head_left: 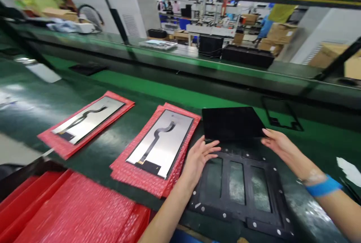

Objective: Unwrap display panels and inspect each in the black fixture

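Note:
A flat black screen panel (232, 124) is tilted above the far end of a black frame fixture. My right hand (278, 143) pinches its right corner between thumb and fingers. At the panel's lower left corner is my left hand (200, 156), its fingers spread; whether it touches the panel I cannot tell. Beneath both hands lies the black fixture (246, 184), with three rectangular openings and several round silver dots. Left of my left hand, a silver-backed display panel (165, 141) with a dark ribbon cable rests on red bubble bags (124, 177).
Farther left, a second silver-backed display (91, 117) lies on red bubble wrap. Stacked red bubble bags (76, 209) fill the near left corner. A thin black frame (282, 113) lies at the back right, and white scraps (349, 171) at the right edge. A ledge (180, 72) runs behind.

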Action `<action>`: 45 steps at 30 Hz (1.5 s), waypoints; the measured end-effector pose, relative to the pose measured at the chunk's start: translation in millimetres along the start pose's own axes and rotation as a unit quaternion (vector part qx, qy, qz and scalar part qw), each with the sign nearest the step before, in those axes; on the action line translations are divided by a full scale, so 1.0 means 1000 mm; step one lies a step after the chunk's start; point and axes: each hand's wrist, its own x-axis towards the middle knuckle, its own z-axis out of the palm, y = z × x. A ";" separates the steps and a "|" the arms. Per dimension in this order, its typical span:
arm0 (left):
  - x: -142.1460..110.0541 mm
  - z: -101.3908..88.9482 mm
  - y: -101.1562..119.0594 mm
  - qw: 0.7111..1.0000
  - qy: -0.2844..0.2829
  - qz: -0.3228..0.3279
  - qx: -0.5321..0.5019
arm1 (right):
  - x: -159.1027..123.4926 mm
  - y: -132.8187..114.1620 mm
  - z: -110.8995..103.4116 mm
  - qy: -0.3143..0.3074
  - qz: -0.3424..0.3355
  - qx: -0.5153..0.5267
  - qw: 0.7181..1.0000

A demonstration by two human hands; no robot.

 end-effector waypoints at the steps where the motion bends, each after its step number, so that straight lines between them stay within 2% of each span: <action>1: 0.000 0.000 0.003 1.000 0.003 0.006 -0.012 | 0.011 -0.005 0.013 0.014 0.006 -0.012 1.000; 5: -0.001 -0.001 0.006 1.000 -0.008 -0.004 0.013 | 0.062 -0.019 0.053 0.070 0.028 -0.081 0.994; 8: 0.002 -0.006 -0.002 0.999 -0.032 -0.025 0.030 | 0.087 -0.029 0.060 0.103 0.033 -0.151 0.983; 11: 0.006 -0.011 -0.010 0.998 -0.049 -0.028 0.032 | 0.096 -0.033 0.048 0.146 0.027 -0.249 0.957; 15: 0.005 -0.011 -0.010 0.996 -0.066 -0.025 0.050 | 0.097 -0.024 0.025 0.203 0.026 -0.384 0.901; 18: 0.002 -0.007 -0.005 0.991 -0.092 -0.007 0.100 | 0.098 -0.018 0.014 0.207 0.048 -0.448 0.868; 20: -0.001 -0.004 -0.001 0.981 -0.110 0.015 0.160 | 0.099 -0.020 0.007 0.199 0.058 -0.473 0.856; 22: -0.002 -0.001 0.000 0.970 -0.117 0.038 0.211 | 0.097 -0.027 -0.002 0.187 0.060 -0.484 0.853; 25: -0.008 0.002 0.001 0.958 -0.105 0.076 0.255 | 0.085 -0.039 -0.019 0.154 0.039 -0.479 0.863; 29: -0.026 -0.007 0.019 0.937 -0.034 0.149 0.315 | 0.034 -0.033 -0.042 0.081 -0.030 -0.457 0.885; 30: -0.031 -0.012 0.029 0.920 0.002 0.174 0.352 | 0.015 -0.026 -0.048 0.059 -0.052 -0.453 0.888; 31: -0.035 -0.020 0.040 0.887 0.051 0.206 0.411 | -0.006 -0.017 -0.053 0.037 -0.069 -0.450 0.889; 32: -0.037 -0.029 0.051 0.837 0.109 0.241 0.479 | -0.027 -0.006 -0.058 0.013 -0.095 -0.447 0.889; 34: -0.037 -0.050 0.074 0.743 0.201 0.297 0.565 | -0.071 0.016 -0.065 -0.039 -0.214 -0.448 0.867; 36: -0.032 -0.072 0.091 0.659 0.260 0.278 0.649 | -0.109 0.036 -0.067 -0.081 -0.277 -0.467 0.836; 38: -0.027 -0.088 0.099 0.590 0.315 0.212 0.713 | -0.140 0.049 -0.066 -0.120 -0.314 -0.484 0.808; 39: -0.024 -0.093 0.100 0.565 0.332 0.185 0.733 | -0.152 0.054 -0.064 -0.136 -0.327 -0.492 0.795; 41: -0.022 -0.096 0.097 0.540 0.348 0.161 0.749 | -0.168 0.059 -0.061 -0.162 -0.348 -0.508 0.771; 45: -0.021 -0.090 0.092 0.530 0.370 0.164 0.745 | -0.179 0.061 -0.058 -0.187 -0.371 -0.539 0.732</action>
